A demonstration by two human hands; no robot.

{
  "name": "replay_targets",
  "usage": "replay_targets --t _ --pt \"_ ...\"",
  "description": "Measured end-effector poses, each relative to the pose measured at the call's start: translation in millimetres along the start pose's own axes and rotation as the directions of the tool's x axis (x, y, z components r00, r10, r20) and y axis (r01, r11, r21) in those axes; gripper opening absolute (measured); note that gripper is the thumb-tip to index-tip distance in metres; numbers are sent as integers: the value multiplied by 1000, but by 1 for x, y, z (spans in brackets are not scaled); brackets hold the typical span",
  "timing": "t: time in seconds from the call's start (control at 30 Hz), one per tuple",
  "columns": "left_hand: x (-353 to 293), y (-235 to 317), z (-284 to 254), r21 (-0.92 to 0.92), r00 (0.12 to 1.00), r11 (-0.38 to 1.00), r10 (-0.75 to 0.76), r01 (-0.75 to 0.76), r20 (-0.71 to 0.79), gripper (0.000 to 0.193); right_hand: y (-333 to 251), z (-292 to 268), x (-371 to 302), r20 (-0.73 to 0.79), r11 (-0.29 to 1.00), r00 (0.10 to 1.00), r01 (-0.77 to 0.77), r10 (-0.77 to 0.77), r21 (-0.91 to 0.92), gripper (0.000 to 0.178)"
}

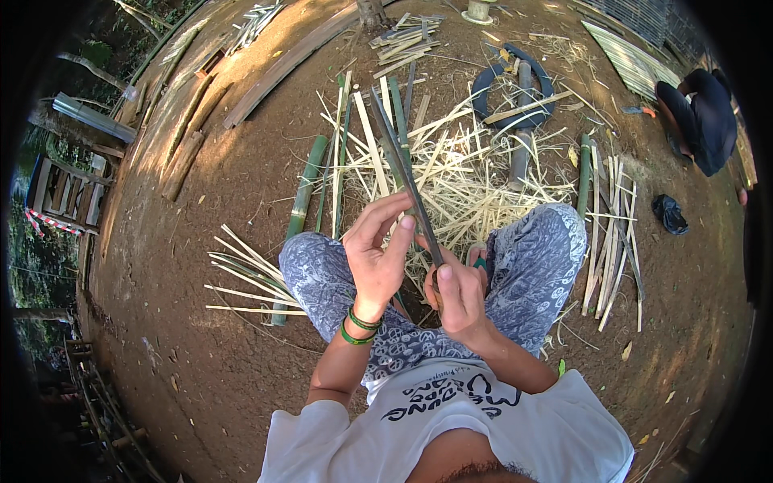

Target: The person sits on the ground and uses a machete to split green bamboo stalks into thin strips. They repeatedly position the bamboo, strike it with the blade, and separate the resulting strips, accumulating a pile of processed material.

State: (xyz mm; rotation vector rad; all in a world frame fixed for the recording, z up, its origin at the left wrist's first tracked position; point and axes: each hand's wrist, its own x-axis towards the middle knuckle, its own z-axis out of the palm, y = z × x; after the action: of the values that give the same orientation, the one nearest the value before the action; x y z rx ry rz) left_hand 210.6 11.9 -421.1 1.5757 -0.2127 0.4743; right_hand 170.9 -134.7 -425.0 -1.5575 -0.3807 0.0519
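Observation:
A long, narrow dark bamboo strip (413, 197) slants up and away from my lap, its far end above the pile of shavings. Near its lower end, my right hand (460, 302) is closed round it, thumb along the top. My left hand (378, 249) steadies the strip higher up, fingers and thumb against its left side; a green band circles that wrist. Whether a blade is tucked behind the fingers, I cannot tell. Pale bamboo shavings and thin strips (471, 181) lie heaped just beyond my hands, between and past my bent knees.
A green bamboo pole (307, 189) and loose pale strips (250, 278) lie left. More strips (613, 233) lie right, near a black plastic bag (670, 214). A black ring-shaped tube (483, 92) surrounds a post beyond the shavings. Another person (704, 121) crouches at far right.

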Motion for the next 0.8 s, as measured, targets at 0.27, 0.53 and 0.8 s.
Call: replay_targets --t 0.27,0.53,0.8 --pt "-2 -6 -2 -5 999 999 -50 50 -1 24 5 2 2 -67 947 981 157 -183 -280 49" --pt "-1 -12 -11 -57 998 998 15 -11 60 37 -3 4 2 -74 990 997 18 -28 -137 59" --pt "0 -10 -11 -75 998 997 27 -23 59 33 -1 2 2 -55 993 998 2 -8 -117 61"
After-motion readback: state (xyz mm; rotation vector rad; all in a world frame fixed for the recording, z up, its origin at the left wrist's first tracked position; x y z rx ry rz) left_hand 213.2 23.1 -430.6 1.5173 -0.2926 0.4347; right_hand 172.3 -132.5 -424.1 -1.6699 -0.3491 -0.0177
